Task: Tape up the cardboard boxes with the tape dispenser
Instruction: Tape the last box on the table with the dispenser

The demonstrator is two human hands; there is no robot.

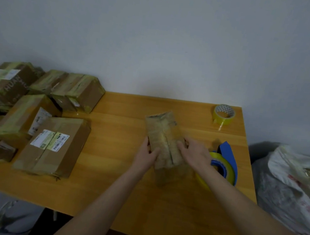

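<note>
A small, narrow cardboard box [162, 135], blurred by motion and streaked with tape, is held above the middle of the wooden table [117, 171]. My left hand [147, 154] grips its left side, thumb on top. My right hand [194, 152] holds its right side with the fingers curled over the edge. The blue tape dispenser [226, 160], loaded with a yellowish roll, lies on the table just right of my right hand, untouched.
A pile of several taped boxes [34, 115] fills the table's left end. A spare roll of yellow tape [223, 114] stands at the far right corner. A white plastic bag [293, 183] sits off the table's right edge. The wall is close behind.
</note>
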